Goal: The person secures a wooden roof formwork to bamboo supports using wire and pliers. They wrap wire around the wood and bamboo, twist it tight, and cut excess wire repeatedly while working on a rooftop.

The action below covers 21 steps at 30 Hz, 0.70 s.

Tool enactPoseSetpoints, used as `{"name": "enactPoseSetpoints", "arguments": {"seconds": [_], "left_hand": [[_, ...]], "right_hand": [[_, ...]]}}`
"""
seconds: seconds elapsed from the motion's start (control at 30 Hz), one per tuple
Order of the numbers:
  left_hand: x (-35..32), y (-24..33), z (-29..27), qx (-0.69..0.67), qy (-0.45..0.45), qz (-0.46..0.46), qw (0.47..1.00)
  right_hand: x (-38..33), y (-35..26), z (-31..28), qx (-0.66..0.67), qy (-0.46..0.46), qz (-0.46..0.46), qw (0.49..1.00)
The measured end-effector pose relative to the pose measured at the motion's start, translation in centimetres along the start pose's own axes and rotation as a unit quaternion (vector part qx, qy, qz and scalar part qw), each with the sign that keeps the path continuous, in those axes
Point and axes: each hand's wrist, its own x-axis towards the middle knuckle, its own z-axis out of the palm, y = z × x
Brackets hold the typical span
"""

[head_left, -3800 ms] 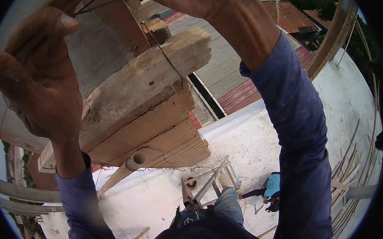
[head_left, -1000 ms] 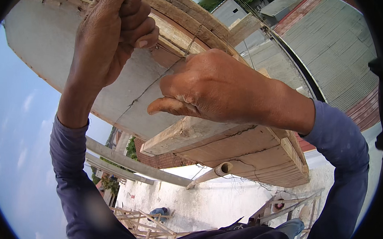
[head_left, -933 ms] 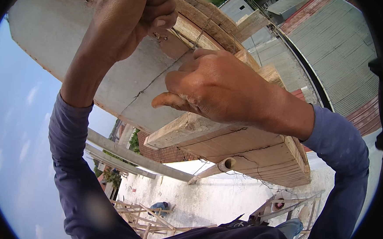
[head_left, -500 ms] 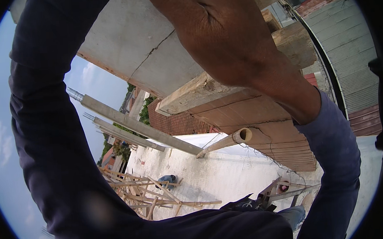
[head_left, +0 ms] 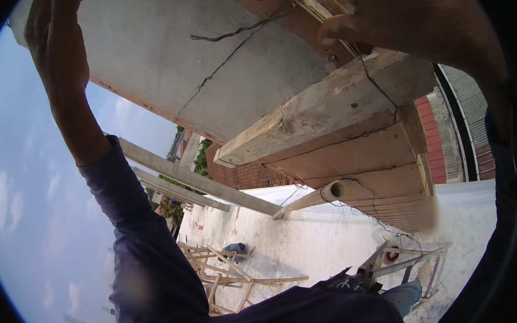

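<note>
My left hand (head_left: 59,52) is raised at the upper left, beside the edge of a grey concrete-smeared panel (head_left: 163,55). Its fingertips run out of view, so its grip is hidden. At the upper right, my right hand (head_left: 415,18) closes its thumb and a finger round a thin wooden strip (head_left: 311,3) lying against the panel. Just below that hand, a thick wooden beam (head_left: 326,107) crosses the panel, with dark tie wire (head_left: 378,86) looped over it. A loose twisted wire end (head_left: 221,36) sticks out from the panel.
A hollow bamboo pole (head_left: 314,198) juts out under a brown panel (head_left: 341,150). Far below lie a pale floor (head_left: 328,240), wooden framing (head_left: 235,269) and a crouching person (head_left: 233,250). Concrete columns (head_left: 200,177) stand left; corrugated roofing (head_left: 474,107) lies right.
My left hand has come down into view at the upper left. My right hand has moved to the upper right, uncovering the beam, the tie wire and the wooden strip.
</note>
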Motion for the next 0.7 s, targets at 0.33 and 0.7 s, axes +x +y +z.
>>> {"name": "enactPoseSetpoints", "arguments": {"seconds": [0.33, 0.7], "left_hand": [[-24.5, -8.1, 1.9, 0.134, 0.231, -0.301, 0.915], [-31.4, -8.2, 6.1, -0.220, 0.241, -0.512, 0.795]], "right_hand": [[0.2, 0.2, 0.6, -0.016, -0.038, 0.013, 0.999], [0.5, 0.8, 1.9, -0.051, -0.110, 0.045, 0.992]]}}
